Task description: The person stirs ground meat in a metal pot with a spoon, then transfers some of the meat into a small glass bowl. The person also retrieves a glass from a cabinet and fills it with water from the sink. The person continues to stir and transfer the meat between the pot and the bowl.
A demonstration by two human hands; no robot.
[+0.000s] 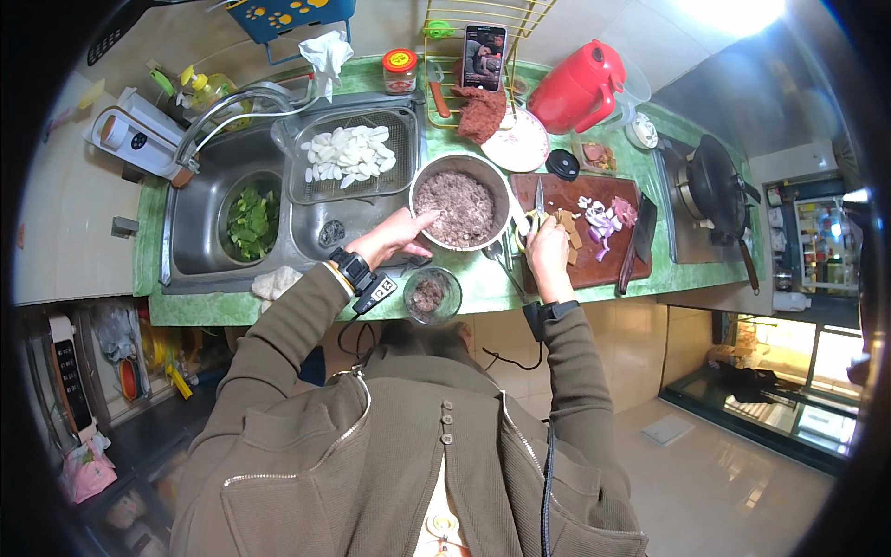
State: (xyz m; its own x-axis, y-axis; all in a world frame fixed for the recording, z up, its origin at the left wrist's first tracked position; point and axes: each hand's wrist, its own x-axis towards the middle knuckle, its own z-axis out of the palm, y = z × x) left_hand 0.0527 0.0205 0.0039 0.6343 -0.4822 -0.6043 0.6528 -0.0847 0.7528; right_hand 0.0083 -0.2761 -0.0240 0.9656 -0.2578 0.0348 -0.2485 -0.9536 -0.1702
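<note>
A round metal pot [509, 182] of greyish-brown rice-like grains [456, 202] stands on the green counter. My left hand [393, 237] grips its near left side, thumb over the rim and fingers outside. To the pot's right, my right hand [550, 254] is curled by the yellow handles of the scissors [539, 195]; whether it grips them is hidden. Under the scissors is a brown cutting board [592, 271] with tan blocks [569, 224], chopped purple onion or shallot [600, 221] and pink meat [624, 211]. A glass bowl [445, 317] with some of the same grains stands at the counter's front edge.
A cleaver [636, 240] lies on the board's right side. The sink [182, 240] holds leafy greens [252, 223] and a basket [299, 191] of white slices [350, 153]. Behind stand a red jug [578, 87] and a phone [484, 59]. A wok [717, 188] sits at right.
</note>
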